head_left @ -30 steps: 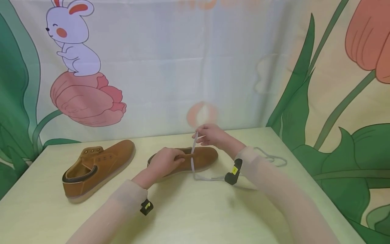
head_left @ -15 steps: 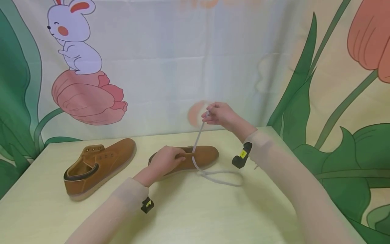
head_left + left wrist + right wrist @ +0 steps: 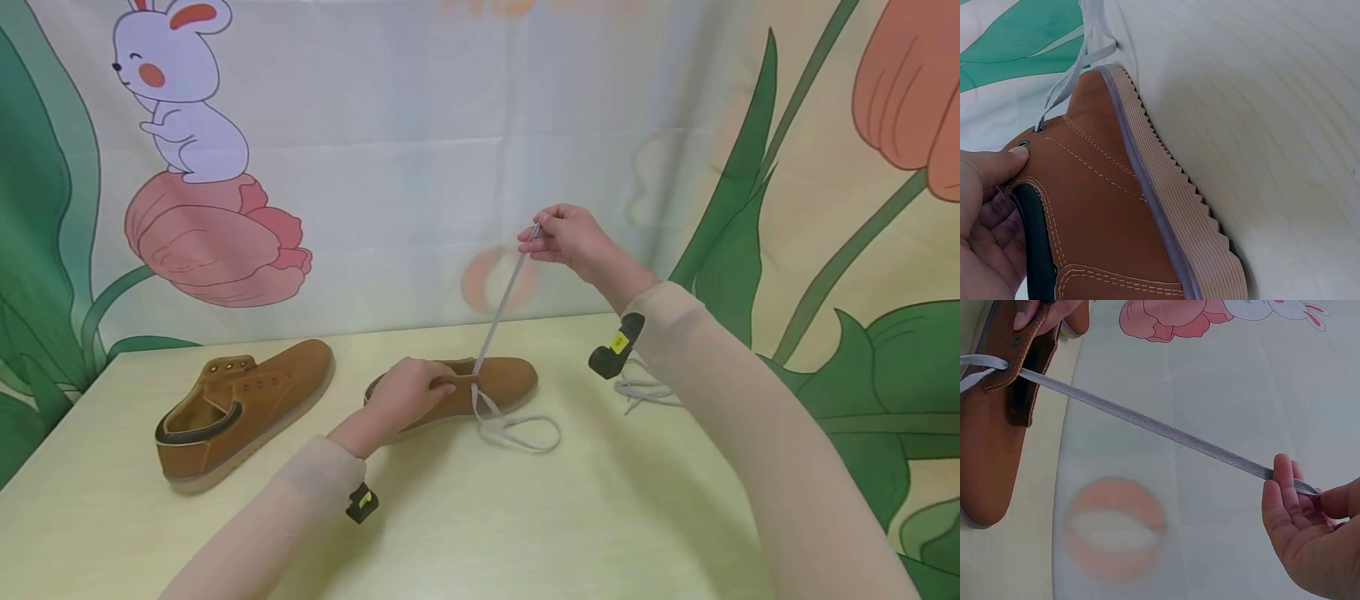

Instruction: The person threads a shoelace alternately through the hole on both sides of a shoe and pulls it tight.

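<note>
A brown shoe (image 3: 512,379) lies on the table, toe to the right. My left hand (image 3: 407,393) pinches its eyelet flap, thumb beside a free eyelet (image 3: 1025,144) in the left wrist view. A flat grey shoelace (image 3: 1154,426) passes through the eyelet closest to the toe. High above the toe, my right hand (image 3: 566,237) pinches the lace's end between thumb and fingers, and the lace runs taut down to the flap. On the outer side, the rest of the lace hangs from the eyelet and forms a loop (image 3: 557,433) on the table.
Another brown shoe (image 3: 277,387), with bare eyelets, stands at the left of the pale table (image 3: 480,533). A second grey lace (image 3: 645,392) lies bunched at the right, partly behind the right sleeve. A printed curtain (image 3: 390,167) hangs behind the table.
My right hand has risen up and to the right, drawing more lace through the eyelet. The loop on the table has shrunk towards the shoe. My left hand stays on the flap.
</note>
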{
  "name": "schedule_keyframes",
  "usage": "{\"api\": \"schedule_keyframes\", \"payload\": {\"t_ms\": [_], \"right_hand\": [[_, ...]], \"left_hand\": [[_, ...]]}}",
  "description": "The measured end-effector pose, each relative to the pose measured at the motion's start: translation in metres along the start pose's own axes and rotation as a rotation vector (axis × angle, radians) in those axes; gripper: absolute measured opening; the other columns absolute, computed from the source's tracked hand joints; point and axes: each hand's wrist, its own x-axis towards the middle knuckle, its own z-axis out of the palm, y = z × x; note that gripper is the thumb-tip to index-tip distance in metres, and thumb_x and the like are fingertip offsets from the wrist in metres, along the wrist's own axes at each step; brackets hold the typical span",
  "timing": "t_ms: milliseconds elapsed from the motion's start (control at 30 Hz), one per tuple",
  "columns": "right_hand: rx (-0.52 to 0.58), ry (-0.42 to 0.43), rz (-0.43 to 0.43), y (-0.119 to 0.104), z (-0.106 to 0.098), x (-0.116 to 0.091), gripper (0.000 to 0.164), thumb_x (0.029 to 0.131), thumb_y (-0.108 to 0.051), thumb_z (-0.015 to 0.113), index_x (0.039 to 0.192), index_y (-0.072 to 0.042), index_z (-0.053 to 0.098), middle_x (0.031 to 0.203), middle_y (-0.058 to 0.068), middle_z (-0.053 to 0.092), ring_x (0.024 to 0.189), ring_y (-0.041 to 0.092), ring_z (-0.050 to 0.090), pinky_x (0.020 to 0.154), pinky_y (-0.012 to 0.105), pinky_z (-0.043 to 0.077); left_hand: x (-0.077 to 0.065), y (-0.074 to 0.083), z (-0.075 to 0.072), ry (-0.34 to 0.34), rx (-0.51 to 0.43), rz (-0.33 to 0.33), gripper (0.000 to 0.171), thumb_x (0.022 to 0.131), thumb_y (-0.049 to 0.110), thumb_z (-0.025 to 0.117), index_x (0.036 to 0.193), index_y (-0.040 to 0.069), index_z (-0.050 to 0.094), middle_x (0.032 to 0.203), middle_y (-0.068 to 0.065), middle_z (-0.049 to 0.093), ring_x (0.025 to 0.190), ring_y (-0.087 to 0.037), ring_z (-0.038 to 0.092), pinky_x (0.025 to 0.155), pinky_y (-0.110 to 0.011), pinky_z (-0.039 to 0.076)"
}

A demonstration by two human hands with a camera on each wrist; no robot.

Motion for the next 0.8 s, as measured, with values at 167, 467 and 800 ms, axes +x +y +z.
{"api": "schedule_keyframes", "payload": {"t_ms": [167,467,800], "right_hand": [[0.0,0.023,-0.028,-0.009,-0.003,-0.003,0.015,0.106,-0.019,0.039,0.105,-0.007,0.048,0.083,-0.002,0.065,0.066,0.005,0.069,0.07,0.018,0.056],[-0.04,-0.016,-0.069,-0.006,-0.003,-0.006,0.024,0.104,-0.02,0.046,0.121,-0.003,0.05,0.097,0.005,0.067,0.075,0.006,0.069,0.09,0.025,0.056],[-0.065,-0.107,-0.086,0.01,-0.001,-0.025,0.044,0.099,-0.002,0.054,0.141,0.001,0.046,0.141,0.021,0.055,0.131,0.028,0.056,0.106,0.031,0.047]], "left_hand": [[0.001,-0.001,-0.001,-0.002,0.002,0.009,0.013,0.091,0.011,0.068,0.099,0.004,0.075,0.092,-0.007,0.077,0.067,-0.008,0.055,0.066,-0.026,0.05],[0.001,-0.004,-0.004,-0.054,-0.019,-0.02,0.016,0.093,0.015,0.067,0.103,0.007,0.074,0.08,-0.001,0.07,0.063,-0.008,0.048,0.061,-0.023,0.042],[0.018,-0.009,-0.03,-0.073,0.024,-0.057,0.024,0.099,0.018,0.057,0.109,0.003,0.073,0.09,-0.009,0.074,0.083,-0.021,0.067,0.081,-0.038,0.055]]}}
